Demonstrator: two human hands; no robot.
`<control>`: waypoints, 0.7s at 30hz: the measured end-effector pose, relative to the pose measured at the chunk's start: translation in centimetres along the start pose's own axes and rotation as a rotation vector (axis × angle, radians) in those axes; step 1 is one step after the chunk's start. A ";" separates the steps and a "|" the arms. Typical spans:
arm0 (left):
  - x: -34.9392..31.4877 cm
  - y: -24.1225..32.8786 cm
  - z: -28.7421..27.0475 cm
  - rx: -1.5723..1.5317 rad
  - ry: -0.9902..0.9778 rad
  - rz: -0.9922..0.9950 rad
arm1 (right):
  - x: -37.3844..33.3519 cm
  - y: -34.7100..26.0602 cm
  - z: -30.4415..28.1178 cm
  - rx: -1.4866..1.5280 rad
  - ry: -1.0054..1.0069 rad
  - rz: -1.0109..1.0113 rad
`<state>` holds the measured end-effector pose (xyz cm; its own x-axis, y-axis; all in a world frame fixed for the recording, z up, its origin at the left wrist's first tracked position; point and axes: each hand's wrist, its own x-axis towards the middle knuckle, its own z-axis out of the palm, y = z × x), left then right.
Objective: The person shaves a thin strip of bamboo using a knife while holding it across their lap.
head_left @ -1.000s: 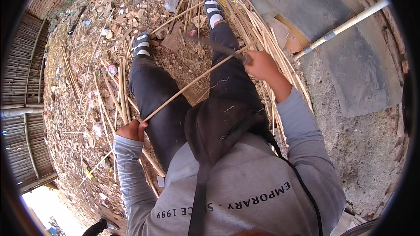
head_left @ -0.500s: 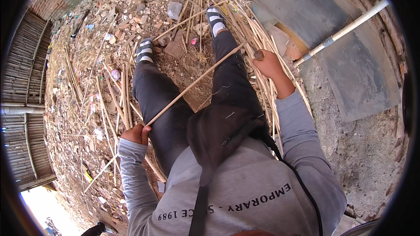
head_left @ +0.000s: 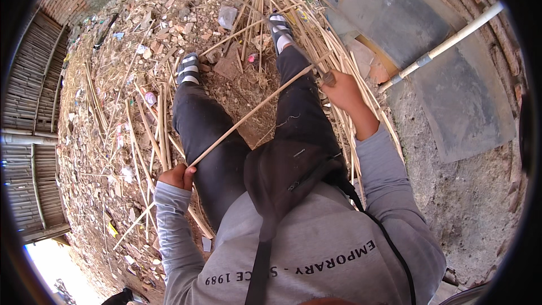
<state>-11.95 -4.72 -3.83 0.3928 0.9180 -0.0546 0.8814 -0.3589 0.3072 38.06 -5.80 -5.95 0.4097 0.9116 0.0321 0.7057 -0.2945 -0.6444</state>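
My left hand (head_left: 179, 177) is closed around the near end of a long, thin bamboo strip (head_left: 248, 117). The strip slants up and to the right across my thighs, its far end beyond my right knee. Close to that far end, my right hand (head_left: 345, 91) grips the round handle (head_left: 328, 79) of a knife. Its thin, dark blade (head_left: 309, 58) points up and to the left, crossing near the strip; motion blurs it, so I cannot tell whether the two touch.
Bamboo strips (head_left: 344, 59) lie in a bundle along my right leg, with more strips (head_left: 162, 130) at left. Rubble and litter cover the ground (head_left: 164, 28). Dark sheets (head_left: 389, 17) and a pale pole (head_left: 446, 45) stand at right. A bamboo wall (head_left: 34, 79) rises far left.
My right hand has turned and shifted slightly lower, bringing the knife blade into view by the strip's far end. The left hand keeps its hold on the strip almost unmoved.
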 end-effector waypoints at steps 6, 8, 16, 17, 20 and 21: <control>-0.4 0.4 0.8 0.000 0.086 0.037 | -1.8 -1.4 0.3 -0.136 -0.146 -0.107; -0.1 0.4 0.6 0.014 0.095 0.029 | 0.9 2.4 0.6 0.033 -0.062 0.022; -0.3 1.7 -0.7 0.029 0.022 -0.088 | -2.6 -5.4 1.6 -0.245 -0.322 -0.193; -0.3 1.6 -0.6 0.042 0.007 -0.090 | -2.0 -4.6 1.7 -0.180 -0.287 -0.189; -0.4 1.8 -0.8 0.062 -0.013 -0.089 | 0.4 -1.3 2.3 -0.040 -0.171 -0.086; -0.3 1.7 -0.9 0.048 -0.008 -0.086 | 0.6 -1.1 2.2 -0.022 -0.127 -0.090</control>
<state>-10.76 -5.47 -2.46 0.3172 0.9444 -0.0865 0.9234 -0.2868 0.2550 36.25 -4.25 -6.88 0.2687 0.9632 -0.0093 0.7496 -0.2152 -0.6260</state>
